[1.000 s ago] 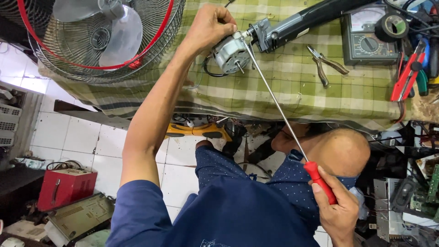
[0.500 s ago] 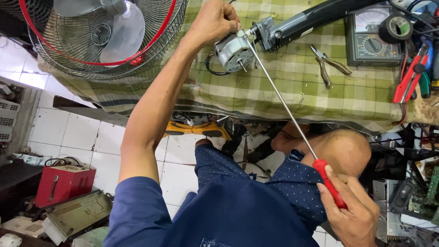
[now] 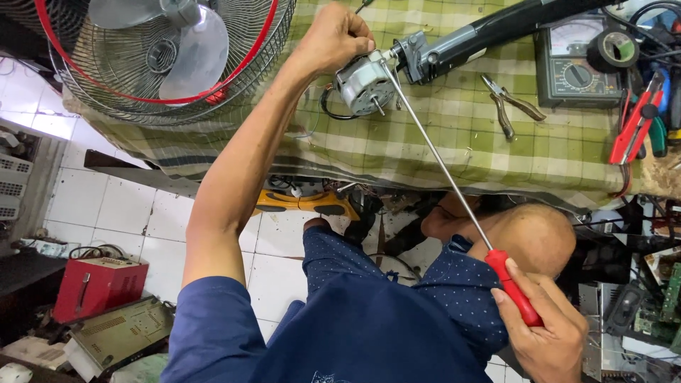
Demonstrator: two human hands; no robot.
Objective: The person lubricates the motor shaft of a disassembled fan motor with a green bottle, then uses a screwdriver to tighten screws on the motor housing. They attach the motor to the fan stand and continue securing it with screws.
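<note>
My left hand grips a small silver fan motor on the green checked tablecloth. My right hand is closed around the red handle of a long screwdriver near my knee. The thin steel shaft runs up and left, and its tip meets the top of the motor beside my left fingers. A black cord curls out of the motor's left side. The black fan stand tube lies right behind the motor.
A fan with a red-rimmed wire guard lies at the table's left. Pliers, an analog multimeter, black tape roll and red-handled tools lie to the right. A red box stands on the tiled floor.
The view has shifted slightly. Both hands keep their grip, with the screwdriver still set against the motor; my right hand has turned a little on the handle.
</note>
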